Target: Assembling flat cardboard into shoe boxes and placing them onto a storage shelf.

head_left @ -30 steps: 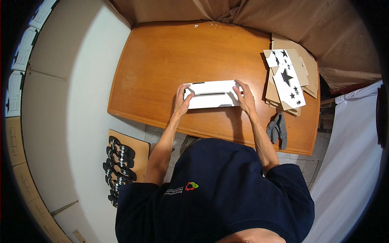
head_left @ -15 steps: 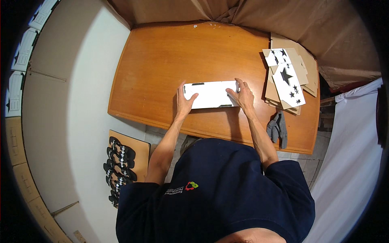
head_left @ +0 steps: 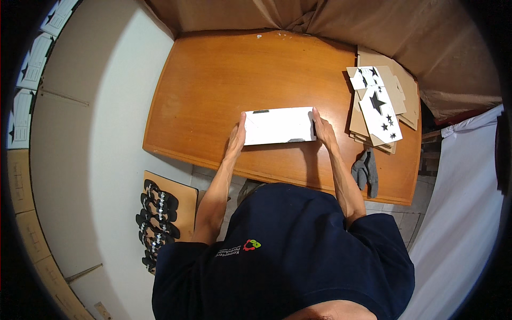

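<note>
1. We see a flat white box (head_left: 278,126) lying on the wooden table (head_left: 213,80), near its front edge and roughly midway along it, directly ahead of the person.
2. The left hand (head_left: 236,140) rests against the box's left end, fingers stretched out straight and held together, flat to the short side; it grips nothing.
3. The right hand (head_left: 322,128) presses against the box's right end in the same manner, fingers extended along the edge, so the box sits squeezed between the two palms (we cannot tell how hard either one pushes).
4. The box's top face is plain white, with a small dark mark at the upper left corner and a grey patch at the lower right.
5. On the right part of the table lies a stack of flat cardboard blanks (head_left: 381,101), brown beneath and white with black stars on top, well apart from the box.
6. Near the table's front right corner sits a grey glove (head_left: 366,172), just beside the right forearm.
7. On the floor to the left, below the table's edge, a brown board (head_left: 178,194) carries a row of dark sandals (head_left: 154,221) with pale studs.
8. Tan cloth (head_left: 298,16) hangs behind the table, and a white sheet (head_left: 464,202) falls at the right.
</note>
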{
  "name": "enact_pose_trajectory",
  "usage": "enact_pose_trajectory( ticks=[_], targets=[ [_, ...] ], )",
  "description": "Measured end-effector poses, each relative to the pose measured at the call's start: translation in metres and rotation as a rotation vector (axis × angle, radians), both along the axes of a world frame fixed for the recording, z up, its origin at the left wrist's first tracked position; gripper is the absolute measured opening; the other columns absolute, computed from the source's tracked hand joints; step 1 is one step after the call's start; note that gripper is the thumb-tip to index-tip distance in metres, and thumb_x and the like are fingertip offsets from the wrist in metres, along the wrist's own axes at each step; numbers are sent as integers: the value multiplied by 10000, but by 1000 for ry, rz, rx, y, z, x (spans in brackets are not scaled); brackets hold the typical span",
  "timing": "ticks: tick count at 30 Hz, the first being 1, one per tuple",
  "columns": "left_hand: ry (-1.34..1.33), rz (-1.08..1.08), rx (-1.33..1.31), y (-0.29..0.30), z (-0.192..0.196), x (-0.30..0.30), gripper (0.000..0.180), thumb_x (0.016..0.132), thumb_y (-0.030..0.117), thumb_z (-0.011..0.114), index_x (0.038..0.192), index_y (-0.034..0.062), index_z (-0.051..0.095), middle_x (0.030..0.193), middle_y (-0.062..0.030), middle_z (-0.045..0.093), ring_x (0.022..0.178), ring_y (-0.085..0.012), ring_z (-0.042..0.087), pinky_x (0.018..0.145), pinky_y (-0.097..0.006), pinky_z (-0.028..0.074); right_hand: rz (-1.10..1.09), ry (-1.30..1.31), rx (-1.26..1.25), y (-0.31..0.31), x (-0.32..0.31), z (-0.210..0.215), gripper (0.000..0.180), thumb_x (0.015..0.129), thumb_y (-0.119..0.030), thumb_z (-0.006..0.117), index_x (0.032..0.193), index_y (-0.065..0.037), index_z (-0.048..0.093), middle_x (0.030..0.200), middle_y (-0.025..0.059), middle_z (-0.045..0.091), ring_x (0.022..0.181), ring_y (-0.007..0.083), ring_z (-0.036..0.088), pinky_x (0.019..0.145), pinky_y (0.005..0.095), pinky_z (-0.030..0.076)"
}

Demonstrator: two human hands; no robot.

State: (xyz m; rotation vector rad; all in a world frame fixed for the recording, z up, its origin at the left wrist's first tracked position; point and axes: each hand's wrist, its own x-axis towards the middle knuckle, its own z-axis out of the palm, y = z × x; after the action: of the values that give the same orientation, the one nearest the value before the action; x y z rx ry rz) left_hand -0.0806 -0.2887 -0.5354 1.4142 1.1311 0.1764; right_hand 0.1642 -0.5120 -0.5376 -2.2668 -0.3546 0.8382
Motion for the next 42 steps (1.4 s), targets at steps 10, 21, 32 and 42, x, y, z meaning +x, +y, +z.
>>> enact_pose_trajectory(
  ticks=[10,21,32,42],
  targets=[
    [-728,270,-177,22,23,0,515,1057,484,545,1323,43,550,1339,-121,585,1295,-241,528,1109,-413,394,-296,290,944,-4,21,-3,728,1012,-748,379,900,-75,633,1129,123,692,1105,261,648,1045,424,461],
    [-304,149,-161,-3,-31,-25,467,977,339,732,1391,133,668,1252,-75,667,1187,-240,595,1010,-408,461,-236,295,721,-23,-6,-38,338,939,-340,792,1146,-77,740,1024,62,695,896,139,630,768,269,533],
    [-331,40,-130,-2,-23,-47,458,1000,341,683,1388,99,657,1279,-99,642,1177,-215,594,1036,-366,498,313,-83,573,-51,17,-50,420,921,-110,669,1341,-106,682,1288,95,656,998,222,647,875,336,552],
    [-313,11,-151,-9,-28,-37,627,938,242,789,1499,104,544,1374,-132,587,1209,-186,574,984,-329,511,241,150,484,-36,7,-24,636,856,-167,798,1444,-125,561,1459,119,549,1247,310,621,1023,441,551]
  ],
)
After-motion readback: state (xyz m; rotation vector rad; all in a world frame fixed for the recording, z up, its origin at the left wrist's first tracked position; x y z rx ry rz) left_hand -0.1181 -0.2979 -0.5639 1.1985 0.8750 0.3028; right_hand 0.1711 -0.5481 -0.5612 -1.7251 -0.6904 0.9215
